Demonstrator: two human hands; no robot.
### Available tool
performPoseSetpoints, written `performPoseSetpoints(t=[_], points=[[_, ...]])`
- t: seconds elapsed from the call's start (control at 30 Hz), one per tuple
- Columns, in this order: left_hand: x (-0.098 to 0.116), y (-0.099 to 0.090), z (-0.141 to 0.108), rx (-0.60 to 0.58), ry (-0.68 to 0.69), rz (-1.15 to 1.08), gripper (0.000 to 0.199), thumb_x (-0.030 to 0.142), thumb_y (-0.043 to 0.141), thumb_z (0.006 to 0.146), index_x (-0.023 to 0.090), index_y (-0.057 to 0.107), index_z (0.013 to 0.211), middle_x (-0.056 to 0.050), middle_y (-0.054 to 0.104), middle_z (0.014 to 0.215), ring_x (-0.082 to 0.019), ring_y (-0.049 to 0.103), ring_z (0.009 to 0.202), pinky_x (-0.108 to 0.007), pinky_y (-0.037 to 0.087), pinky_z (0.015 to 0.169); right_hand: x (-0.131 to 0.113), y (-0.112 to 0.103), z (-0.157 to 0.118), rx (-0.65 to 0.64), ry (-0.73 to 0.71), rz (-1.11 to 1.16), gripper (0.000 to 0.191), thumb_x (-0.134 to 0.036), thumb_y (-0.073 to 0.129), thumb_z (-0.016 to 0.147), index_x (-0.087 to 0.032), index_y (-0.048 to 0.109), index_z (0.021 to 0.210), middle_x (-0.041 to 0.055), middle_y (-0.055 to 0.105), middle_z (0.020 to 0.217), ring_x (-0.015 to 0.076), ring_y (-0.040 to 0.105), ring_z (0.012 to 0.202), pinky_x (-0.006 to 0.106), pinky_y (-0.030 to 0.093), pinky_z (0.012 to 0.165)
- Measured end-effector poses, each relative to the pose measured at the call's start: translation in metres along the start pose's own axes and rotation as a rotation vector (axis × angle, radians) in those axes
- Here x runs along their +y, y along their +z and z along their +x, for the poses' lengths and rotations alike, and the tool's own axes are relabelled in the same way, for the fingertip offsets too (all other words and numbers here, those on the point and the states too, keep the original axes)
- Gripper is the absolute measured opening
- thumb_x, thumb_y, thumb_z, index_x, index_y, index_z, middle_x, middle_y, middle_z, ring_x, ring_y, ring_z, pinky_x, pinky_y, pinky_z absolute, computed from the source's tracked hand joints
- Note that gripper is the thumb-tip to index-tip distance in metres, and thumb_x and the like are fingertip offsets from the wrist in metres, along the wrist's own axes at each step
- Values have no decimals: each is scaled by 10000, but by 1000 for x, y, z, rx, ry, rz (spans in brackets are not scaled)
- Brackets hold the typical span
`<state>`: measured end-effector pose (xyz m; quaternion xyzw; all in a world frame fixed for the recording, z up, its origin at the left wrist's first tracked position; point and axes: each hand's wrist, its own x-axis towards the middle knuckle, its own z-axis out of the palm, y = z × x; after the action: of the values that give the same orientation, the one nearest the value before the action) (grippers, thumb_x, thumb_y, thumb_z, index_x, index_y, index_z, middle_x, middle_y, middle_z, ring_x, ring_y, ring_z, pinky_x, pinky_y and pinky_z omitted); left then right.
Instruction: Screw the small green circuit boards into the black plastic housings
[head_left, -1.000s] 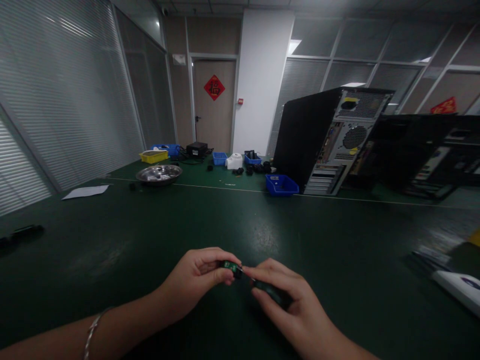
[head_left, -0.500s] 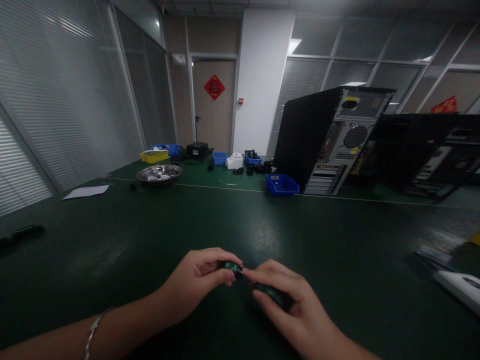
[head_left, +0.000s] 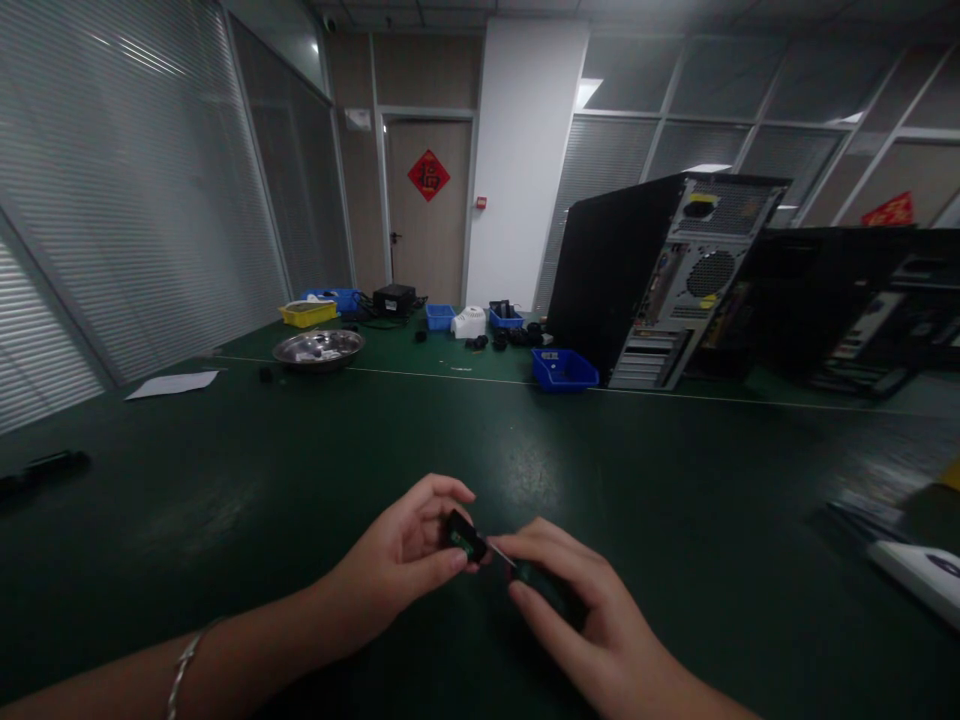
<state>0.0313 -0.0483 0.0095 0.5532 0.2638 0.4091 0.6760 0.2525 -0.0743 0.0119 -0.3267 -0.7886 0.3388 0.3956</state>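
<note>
Now your left hand [head_left: 409, 545] holds the small black part [head_left: 466, 534], its green board [head_left: 460, 542] showing; just right of that part, your right hand [head_left: 577, 595] grips a tool [head_left: 541, 588], the thin shaft [head_left: 502, 554] running left toward it, contact unclear.

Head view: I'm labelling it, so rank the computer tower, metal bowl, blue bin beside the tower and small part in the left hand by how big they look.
1. Computer tower
2. Metal bowl
3. Blue bin, narrower than the bowl, about as tall
4. Small part in the left hand, though nearest
</note>
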Motion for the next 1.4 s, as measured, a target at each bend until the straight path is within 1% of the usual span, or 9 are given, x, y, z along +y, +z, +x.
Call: performPoseSetpoints(t=[0.2,0.37,0.43,0.57,0.67,0.8,1.03,1.27,1.4], points=[[-5,-4,-1,19,11,-15,301,179,701,820,205,533,1069,-16,595,981,-175,609,908,-346,468,842,-5,0,3,-91,-12,34,384,-126,552,911,-286,621,1253,68,658,1016,203,646,896,308,520,758],[2,0,-2,15,-25,134,296,224,573,892,216,588,1187,-61,607,1165,-216,549,1104,-348,405,945,-6,1,1,-71,-11,-18,421,-129,568,889,-297,603,1274,66,670,1016,212,651,885,310,526,764],[4,2,-2,41,-21,184,288,239,557,901,217,576,1188,-60,611,1127,-215,561,1056,-344,427,901,-4,1,0,-38,2,-44,448,-150,583,888,-314,568,1304,58,677,1030,220,650,896,323,523,799],[6,3,-2,57,0,287,227,290,508,933,197,584,1125,-32,598,931,-173,559,799,-312,453,736,-1,2,-1,-39,11,-52,408,-156,556,914,-333,558,1282,46,665,1089,219,632,973,323,511,837],[8,4,-4,26,-25,357,267,285,497,943,191,613,1165,-41,576,978,-173,551,839,-324,453,793,-1,2,1,-62,32,-38,347,-145,537,932,-313,592,1231,47,654,1081,205,623,987,309,506,839],[8,4,-5,-42,35,281,309,208,587,896,237,618,1202,-53,535,1135,-212,552,1060,-352,434,933,-3,2,1,-71,7,15,357,-122,547,923,-303,603,1227,46,650,1061,192,628,962,299,506,829],[6,-2,-1,101,114,462,221,199,577,890,209,695,1076,-52,564,1003,-182,586,844,-318,493,752,-1,1,0,2,11,22,365,-113,548,926,-304,615,1230,39,652,1023,184,628,941,294,495,816],[5,-6,-3,75,212,652,249,148,610,878,241,706,1088,-58,631,1048,-211,621,987,-319,503,841,2,2,3,-6,41,14,321,-121,554,922,-252,658,1195,57,658,989,186,639,897,298,498,779],[6,-6,-4,69,244,749,256,129,609,887,241,708,1095,-43,671,1022,-188,641,959,-299,500,851,2,2,4,-21,58,5,325,-118,550,917,-227,662,1202,70,648,971,195,643,879,309,503,764]])
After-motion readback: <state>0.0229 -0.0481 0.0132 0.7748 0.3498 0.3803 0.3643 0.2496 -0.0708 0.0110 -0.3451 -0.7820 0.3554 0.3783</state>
